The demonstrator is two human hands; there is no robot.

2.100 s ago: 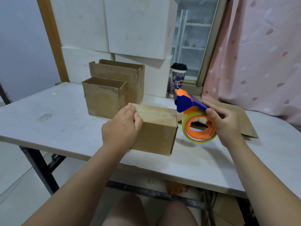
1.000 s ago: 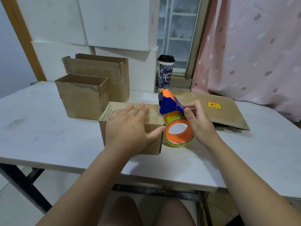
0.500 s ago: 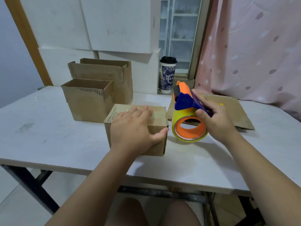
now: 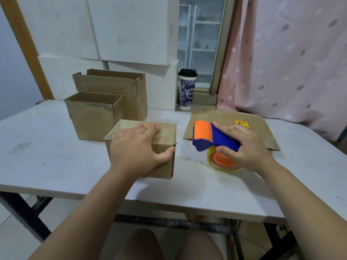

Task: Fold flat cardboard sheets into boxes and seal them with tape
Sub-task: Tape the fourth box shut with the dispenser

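Observation:
A small closed cardboard box [image 4: 165,136] sits on the white table [image 4: 47,156], near its front edge. My left hand [image 4: 137,147] lies flat on the box top, fingers straight, thumb down the right side. To the right, my right hand [image 4: 244,149] grips the blue handle of an orange-and-blue tape dispenser [image 4: 208,137]. Its yellow tape roll [image 4: 221,162] is tipped down onto the table, a short gap from the box. A flat cardboard sheet [image 4: 261,128] lies behind the dispenser.
Two open-topped cardboard boxes [image 4: 93,115] stand behind and left of the small box. A lidded paper cup [image 4: 186,91] is on the window ledge. White foam blocks [image 4: 122,30] are stacked at the back. A pink curtain [image 4: 291,57] hangs on the right.
My right hand has moved the tape dispenser away from the box and lowered it, tipping the roll onto the table. My left hand stays flat on the box top.

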